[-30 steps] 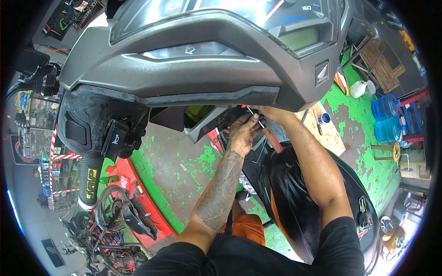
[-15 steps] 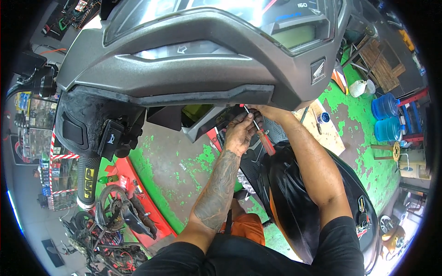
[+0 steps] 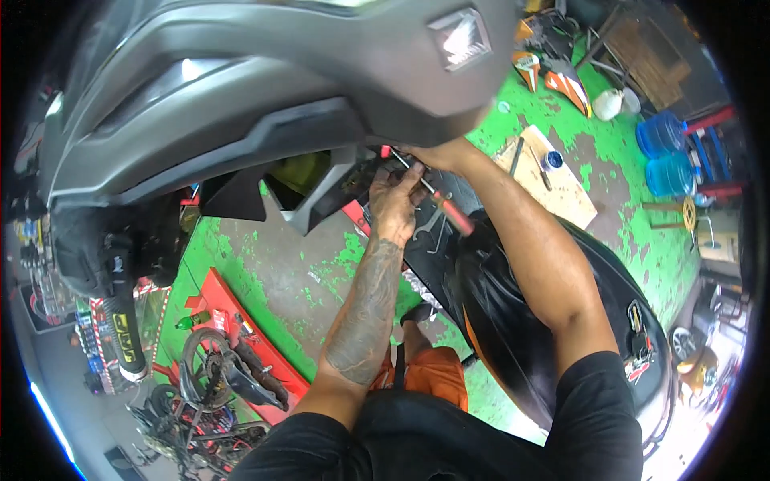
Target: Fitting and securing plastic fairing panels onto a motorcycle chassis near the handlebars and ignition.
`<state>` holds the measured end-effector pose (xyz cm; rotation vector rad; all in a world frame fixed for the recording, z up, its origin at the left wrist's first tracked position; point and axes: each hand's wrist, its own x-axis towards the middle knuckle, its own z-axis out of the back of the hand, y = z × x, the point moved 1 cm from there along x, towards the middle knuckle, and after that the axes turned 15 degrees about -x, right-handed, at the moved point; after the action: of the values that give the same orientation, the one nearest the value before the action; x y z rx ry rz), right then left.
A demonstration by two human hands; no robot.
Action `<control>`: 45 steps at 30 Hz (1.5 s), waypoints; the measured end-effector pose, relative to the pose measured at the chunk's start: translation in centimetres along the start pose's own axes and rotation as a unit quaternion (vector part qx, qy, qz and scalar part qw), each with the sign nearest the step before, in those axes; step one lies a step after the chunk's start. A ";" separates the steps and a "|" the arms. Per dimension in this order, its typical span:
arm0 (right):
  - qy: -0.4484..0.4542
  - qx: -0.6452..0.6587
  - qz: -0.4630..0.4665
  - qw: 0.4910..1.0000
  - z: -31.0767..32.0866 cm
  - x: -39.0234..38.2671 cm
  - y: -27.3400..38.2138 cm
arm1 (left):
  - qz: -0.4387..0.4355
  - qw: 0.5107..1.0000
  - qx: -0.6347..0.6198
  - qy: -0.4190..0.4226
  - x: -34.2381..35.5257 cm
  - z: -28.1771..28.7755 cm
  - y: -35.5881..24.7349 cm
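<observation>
My left hand [image 3: 395, 196] is closed on a screwdriver [image 3: 455, 215] with a red handle and a thin metal shaft. The handle points down and right, toward the black scooter seat [image 3: 513, 321]. Its shaft runs up past my fingers, under the scooter's grey handlebar cover [image 3: 321, 88]. A small red piece [image 3: 386, 151] shows near the shaft's upper end. Only the back part of my right hand [image 3: 437, 155] appears beneath the cover's lower edge; its fingers are hidden. An angular dark panel [image 3: 309, 204] hangs left of my left hand.
The left handlebar grip [image 3: 124, 341] stands at far left. A red bench [image 3: 249, 333] bears a wheel [image 3: 204, 357] and parts. On the right floor, a board [image 3: 573, 188] holds a blue-lidded jar [image 3: 552, 161] and tools. Blue water jugs [image 3: 670, 174] stand beyond it. Keys [image 3: 639, 345] lie by the seat.
My view has shifted, so the handlebar cover sits higher and further left, tilted. My left hand keeps its hold on the screwdriver, and my right hand stays under the cover.
</observation>
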<state>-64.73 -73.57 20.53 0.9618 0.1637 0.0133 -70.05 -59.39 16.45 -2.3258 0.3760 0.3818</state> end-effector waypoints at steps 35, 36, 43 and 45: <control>0.080 -0.088 0.073 0.990 0.7 2.0 -2.3 | -0.012 0.523 0.793 0.314 14.2 10.6 15.9; 0.091 -0.096 0.075 0.988 0.8 2.0 -2.3 | 0.001 0.579 0.764 0.286 12.0 10.4 14.0; 0.327 -0.068 -0.117 0.935 1.7 -0.3 -2.4 | -0.096 0.897 0.431 0.022 -2.5 6.3 0.3; 0.368 0.001 -0.109 0.923 0.9 -0.8 -2.0 | -0.188 0.900 0.390 0.042 -3.6 4.7 -1.5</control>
<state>-65.52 -75.53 19.56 0.8982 0.9658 0.1717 -73.52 -54.45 15.54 -1.5679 0.0771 -0.0681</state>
